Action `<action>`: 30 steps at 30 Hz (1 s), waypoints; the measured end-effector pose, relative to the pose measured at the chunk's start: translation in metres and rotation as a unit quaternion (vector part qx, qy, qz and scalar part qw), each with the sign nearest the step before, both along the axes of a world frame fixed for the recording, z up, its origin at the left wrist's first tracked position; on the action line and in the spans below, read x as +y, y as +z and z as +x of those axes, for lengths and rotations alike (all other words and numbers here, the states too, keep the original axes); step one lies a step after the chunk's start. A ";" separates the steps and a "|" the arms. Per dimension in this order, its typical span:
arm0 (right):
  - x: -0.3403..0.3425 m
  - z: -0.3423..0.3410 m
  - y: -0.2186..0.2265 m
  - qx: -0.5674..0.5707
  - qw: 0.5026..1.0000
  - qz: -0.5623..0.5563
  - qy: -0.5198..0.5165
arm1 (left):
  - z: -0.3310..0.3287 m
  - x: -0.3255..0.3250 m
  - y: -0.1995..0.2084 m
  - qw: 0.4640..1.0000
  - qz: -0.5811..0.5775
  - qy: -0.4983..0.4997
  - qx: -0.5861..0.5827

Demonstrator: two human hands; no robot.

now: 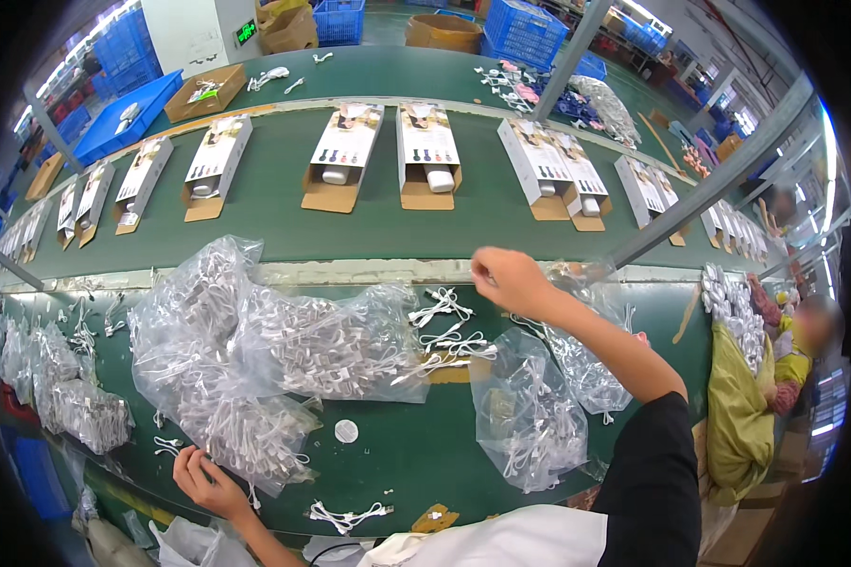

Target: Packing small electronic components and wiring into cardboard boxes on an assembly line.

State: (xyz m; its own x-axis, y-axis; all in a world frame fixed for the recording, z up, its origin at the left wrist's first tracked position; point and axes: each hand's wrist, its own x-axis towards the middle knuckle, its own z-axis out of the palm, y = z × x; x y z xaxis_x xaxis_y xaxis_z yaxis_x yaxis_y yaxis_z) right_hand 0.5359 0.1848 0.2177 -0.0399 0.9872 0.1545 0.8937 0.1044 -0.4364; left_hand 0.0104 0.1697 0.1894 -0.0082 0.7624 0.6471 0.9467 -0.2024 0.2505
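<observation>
My right hand [512,283] is raised at the near edge of the conveyor belt, its fingers curled in. Whatever it may hold is hidden. Below it, several bundled white cables [449,338] lie on the green bench beside a big clear bag of white cables [336,345]. Low on the left, my left hand [210,484] rests by another bulging clear bag [213,350], fingers loosely bent and apart, with nothing visible in them. One small white cable [167,444] lies just beyond its fingertips. Another cable bundle [347,516] lies at the bench's near edge.
Open printed boxes [345,156] with white items inside line the belt [288,227]. Smaller cable bags stand left [90,416] and right [531,416]. A slanting metal post [719,175] crosses the right side. A blue tray [132,118] lies beyond; another person [787,350] is far right.
</observation>
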 end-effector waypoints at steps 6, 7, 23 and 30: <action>0.115 0.002 -0.022 0.108 0.981 0.102 -0.127 | -0.005 0.002 -0.004 1.000 0.002 0.003 -0.017; 0.130 0.018 -0.039 0.050 0.983 0.101 -0.144 | -0.003 0.004 -0.007 1.000 0.004 -0.001 -0.023; 0.020 -0.046 0.001 -0.129 0.968 -0.209 0.059 | -0.016 0.009 -0.009 0.999 -0.013 0.003 -0.031; 0.046 -0.047 0.013 -0.111 0.992 -0.027 0.054 | -0.017 0.012 -0.005 0.999 -0.019 -0.003 -0.034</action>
State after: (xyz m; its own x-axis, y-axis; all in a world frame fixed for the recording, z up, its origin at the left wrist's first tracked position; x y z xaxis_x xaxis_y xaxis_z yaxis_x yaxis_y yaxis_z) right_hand 0.4891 0.2307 0.2304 -0.1735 0.9818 0.0770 0.9531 0.1871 -0.2380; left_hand -0.0065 0.1815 0.1839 -0.0458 0.7872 0.6150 0.9261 -0.1974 0.3215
